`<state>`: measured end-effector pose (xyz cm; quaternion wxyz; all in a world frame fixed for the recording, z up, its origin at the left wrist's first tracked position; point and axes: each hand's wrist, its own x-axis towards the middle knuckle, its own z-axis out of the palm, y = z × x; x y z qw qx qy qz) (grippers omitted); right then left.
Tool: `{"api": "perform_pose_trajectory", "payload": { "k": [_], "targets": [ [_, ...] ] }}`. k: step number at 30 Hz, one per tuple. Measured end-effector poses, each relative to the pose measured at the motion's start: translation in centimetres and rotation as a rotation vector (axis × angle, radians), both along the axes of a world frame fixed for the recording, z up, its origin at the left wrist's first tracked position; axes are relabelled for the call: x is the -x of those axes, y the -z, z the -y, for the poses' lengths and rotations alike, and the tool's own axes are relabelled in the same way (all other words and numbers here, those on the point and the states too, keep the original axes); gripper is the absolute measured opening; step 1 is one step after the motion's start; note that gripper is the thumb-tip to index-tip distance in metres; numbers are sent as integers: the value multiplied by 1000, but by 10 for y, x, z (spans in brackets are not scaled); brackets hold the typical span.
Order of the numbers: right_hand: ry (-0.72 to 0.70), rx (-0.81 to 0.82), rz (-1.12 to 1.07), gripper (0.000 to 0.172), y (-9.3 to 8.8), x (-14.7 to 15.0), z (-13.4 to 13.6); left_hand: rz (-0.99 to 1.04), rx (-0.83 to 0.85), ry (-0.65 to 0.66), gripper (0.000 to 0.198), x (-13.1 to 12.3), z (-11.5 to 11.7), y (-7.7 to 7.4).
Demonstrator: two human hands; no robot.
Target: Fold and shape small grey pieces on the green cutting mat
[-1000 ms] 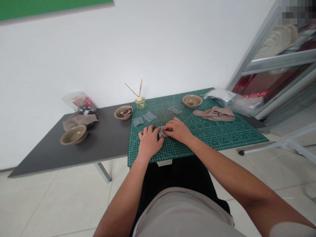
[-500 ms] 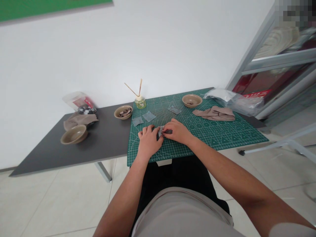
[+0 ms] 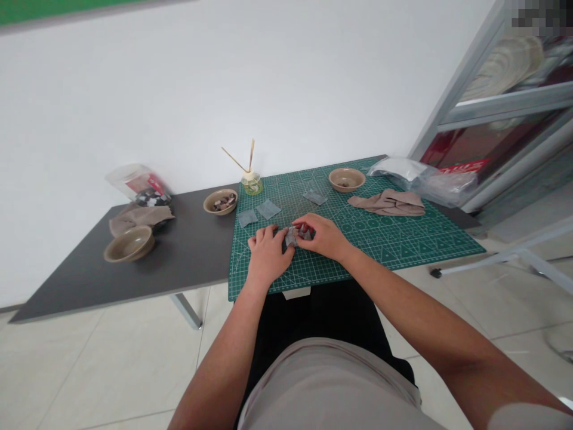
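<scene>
A small grey mesh pouch [image 3: 292, 236] lies on the green cutting mat [image 3: 380, 242] between my hands, with small brownish pieces showing at it. My left hand [image 3: 268, 254] grips the pouch's left edge between thumb and forefinger, its other fingers bent down on the mat. From the right, my right hand [image 3: 324, 237] closes thumb and fingers round the other end; what lies under those fingertips is partly hidden. Just beyond my left hand are two flat grey pouches, a left one [image 3: 247, 218] and a right one [image 3: 268, 209]. Another flat pouch [image 3: 315, 196] rests farther back.
A bowl of small brown pieces [image 3: 220, 202] stands left of the mat, near a reed diffuser [image 3: 252, 183]. Another bowl [image 3: 347, 180] and a brown cloth [image 3: 387, 203] are at right. Far left are a tilted bowl [image 3: 129, 243], a cloth [image 3: 138, 218] and a clear bag [image 3: 134, 182].
My right hand's fingers have opened a little and shifted along the pouch, so more of the pouch and its brownish pieces show. My left hand stays in place. The view has shifted slightly.
</scene>
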<state>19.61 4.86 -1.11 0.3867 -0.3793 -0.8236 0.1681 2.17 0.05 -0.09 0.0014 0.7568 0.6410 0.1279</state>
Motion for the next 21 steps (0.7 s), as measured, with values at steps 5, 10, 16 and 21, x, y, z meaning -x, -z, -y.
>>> {"api": "perform_pose_trajectory", "payload": {
  "k": [5,10,16,21],
  "targets": [
    [-88,40,-156,23,0,-3,1,0,8,1,44,0,0,0],
    [-107,203,-326,21,-1,-5,-3,3,-12,16,45,1,-1,0],
    [-195,430,-465,30,-15,1,9,0,11,10,42,0,-1,-2],
    [-219,448,-458,29,-20,4,17,7,-18,17,37,0,1,-2]
  ]
}}
